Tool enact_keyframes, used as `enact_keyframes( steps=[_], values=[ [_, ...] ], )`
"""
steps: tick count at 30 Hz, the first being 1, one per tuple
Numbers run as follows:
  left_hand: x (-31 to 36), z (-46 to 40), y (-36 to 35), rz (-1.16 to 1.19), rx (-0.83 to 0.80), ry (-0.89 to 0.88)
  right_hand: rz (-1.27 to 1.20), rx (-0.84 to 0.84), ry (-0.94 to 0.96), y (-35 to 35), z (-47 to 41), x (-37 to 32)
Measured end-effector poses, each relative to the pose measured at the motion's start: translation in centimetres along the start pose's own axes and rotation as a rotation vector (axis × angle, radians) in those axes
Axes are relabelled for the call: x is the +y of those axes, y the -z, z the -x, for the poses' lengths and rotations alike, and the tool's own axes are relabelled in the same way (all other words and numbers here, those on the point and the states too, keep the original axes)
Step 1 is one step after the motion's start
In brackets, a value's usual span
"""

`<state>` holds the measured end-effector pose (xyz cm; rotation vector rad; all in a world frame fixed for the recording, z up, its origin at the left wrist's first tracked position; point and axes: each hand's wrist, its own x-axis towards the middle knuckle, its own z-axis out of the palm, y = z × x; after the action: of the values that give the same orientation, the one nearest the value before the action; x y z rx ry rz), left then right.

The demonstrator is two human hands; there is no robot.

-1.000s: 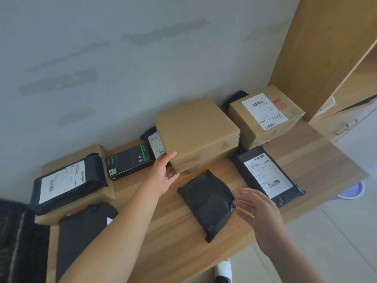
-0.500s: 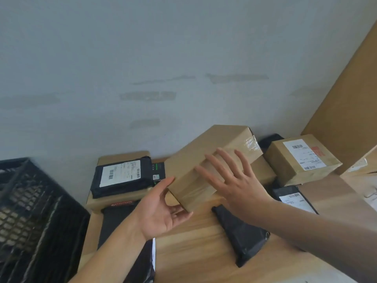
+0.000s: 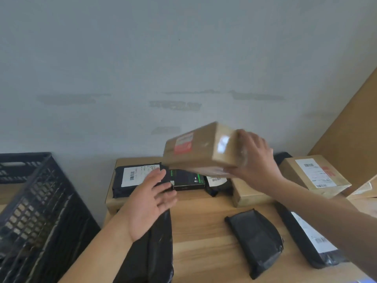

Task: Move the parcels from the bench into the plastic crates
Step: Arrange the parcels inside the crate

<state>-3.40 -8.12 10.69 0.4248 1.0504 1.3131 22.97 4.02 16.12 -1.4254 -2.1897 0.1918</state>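
Cardboard box (image 3: 201,149), brown, with a red sticker on its upper face, was held tilted in the air above the bench (image 3: 204,227), clear of the other parcels. Right hand (image 3: 255,162) gripped its right end, fingers curled over the taped edge and thumb underneath. Left hand (image 3: 149,203) hovered below and to the left of the box, palm up, fingers straight and spread, holding nothing and not touching the box.

Black plastic crate (image 3: 34,211), lattice-walled, stood at the left, just beside the bench end.

On the bench:
- Black mailer with white label (image 3: 135,177), lying on a flat brown carton (image 3: 120,201) at the back left.
- Black-and-green box (image 3: 188,180), against the wall, partly under the lifted box.
- Plain black bag (image 3: 255,240), centre front.
- Large black bag (image 3: 151,254), front left, partly under the left forearm.
- Labelled carton (image 3: 315,174), back right.
- Small brown carton (image 3: 247,194), beneath the right wrist.
- Long black mailer (image 3: 310,240), front right, label showing.
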Motion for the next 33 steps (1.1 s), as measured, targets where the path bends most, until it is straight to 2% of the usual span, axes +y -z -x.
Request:
enact_keyframes(
  steps=[3,6,9,14,18,28,31,33],
  values=[
    [0.9,-0.6,2.0,-0.275,0.012,-0.185,-0.464,0.045,-0.344,2.2,-0.1,0.8],
    [1.4,-1.5,3.5,-0.467,-0.003,-0.204,-0.831,0.000,-0.540,2.9,1.6,2.6],
    [1.6,-1.6,3.2,-0.573,-0.122,-0.188,-0.972,-0.123,-0.608,2.6,4.1,3.5],
    [1.8,-1.3,2.9,-0.569,-0.282,-0.177,-1.147,-0.243,-0.620,2.5,7.5,2.8],
    [1.0,-0.8,3.3,-0.554,-0.327,-0.130,-1.190,-0.306,-0.642,1.7,9.1,3.7],
    [1.3,0.4,3.1,-0.660,-0.269,-0.204,-1.252,-0.407,-0.670,-0.6,10.3,5.3],
    [2.0,1.0,2.9,-0.712,-0.221,-0.260,-1.151,-0.343,-0.673,-0.4,9.3,5.7],
    [2.8,1.6,2.9,-0.811,-0.176,-0.319,-0.933,-0.304,-0.645,0.3,8.3,5.9]
  ],
)
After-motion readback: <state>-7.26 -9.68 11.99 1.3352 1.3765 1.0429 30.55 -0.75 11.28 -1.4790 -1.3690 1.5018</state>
